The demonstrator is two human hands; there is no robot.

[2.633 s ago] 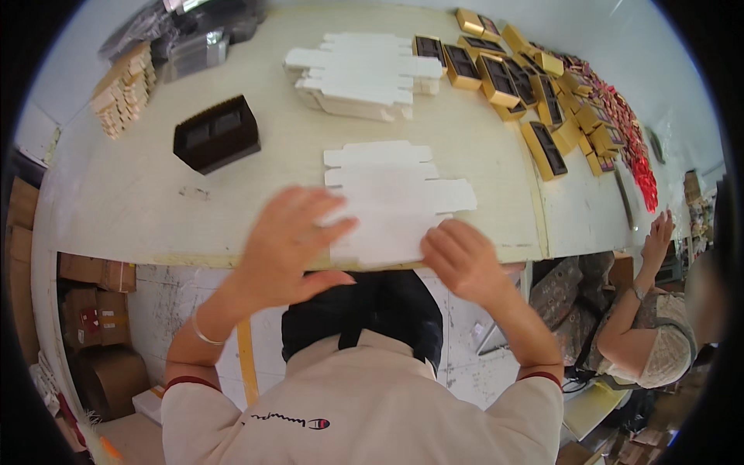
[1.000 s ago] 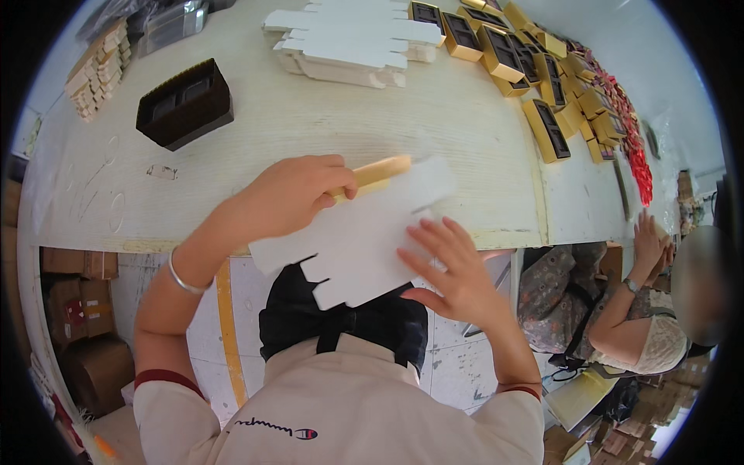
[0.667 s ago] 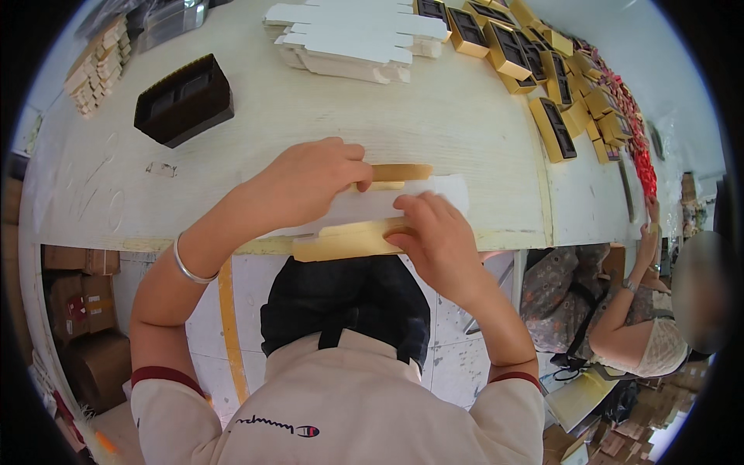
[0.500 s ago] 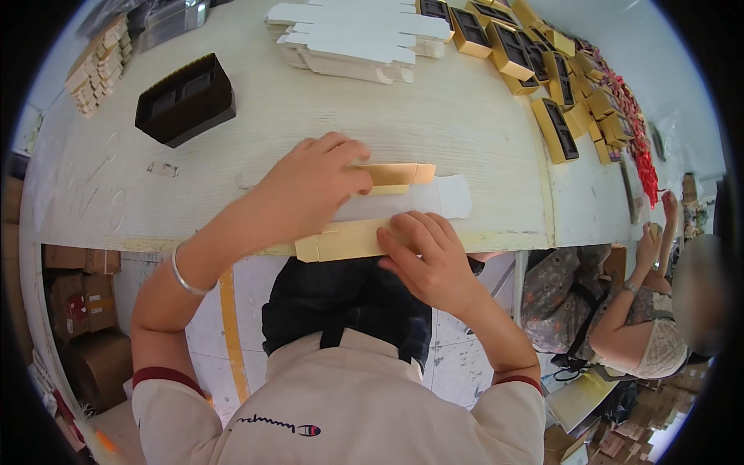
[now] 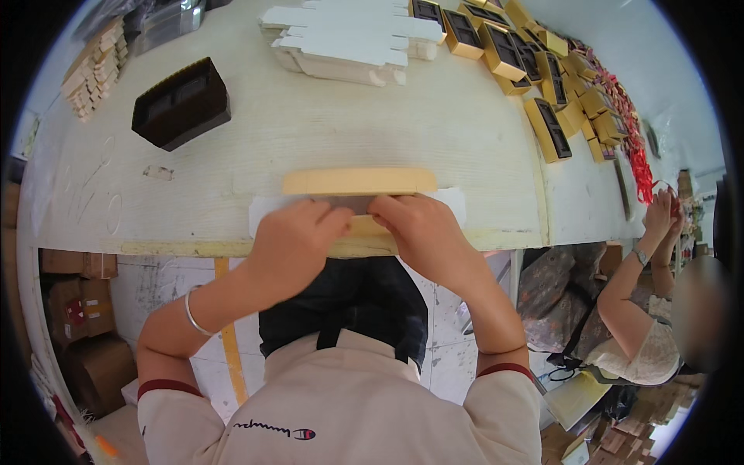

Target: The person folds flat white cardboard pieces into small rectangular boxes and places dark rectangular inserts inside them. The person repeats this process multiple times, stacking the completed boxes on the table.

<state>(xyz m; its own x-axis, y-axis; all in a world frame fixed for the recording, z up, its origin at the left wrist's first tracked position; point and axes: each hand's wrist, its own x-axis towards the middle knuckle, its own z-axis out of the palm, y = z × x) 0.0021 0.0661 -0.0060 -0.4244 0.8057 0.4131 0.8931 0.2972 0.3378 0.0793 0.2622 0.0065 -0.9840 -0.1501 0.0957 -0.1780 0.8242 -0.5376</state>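
A partly folded gold cardboard box (image 5: pixel 360 181) lies at the near edge of the table, its long far side standing up and its pale inner face and end flaps showing flat. My left hand (image 5: pixel 298 239) and my right hand (image 5: pixel 426 232) are side by side at its near long side. The fingers of both are curled and pressed together on that strip of card, thumbs toward each other. My knuckles hide most of the near side, and a yellowish part of it shows between the hands.
A stack of flat white box blanks (image 5: pixel 349 39) lies at the back. Dark plastic trays (image 5: pixel 182 105) stand nested at left, near stacked pale pieces (image 5: pixel 94 70). Several gold boxes with dark inserts (image 5: pixel 547 130) and red ribbon (image 5: pixel 640 167) crowd the right. Beyond, a co-worker (image 5: pixel 643 310) sits with raised hands.
My left hand has come down from the far side to the near side, and my right hand has shifted slightly up. The box's far side now stands up along its length. The co-worker's hands have come together.
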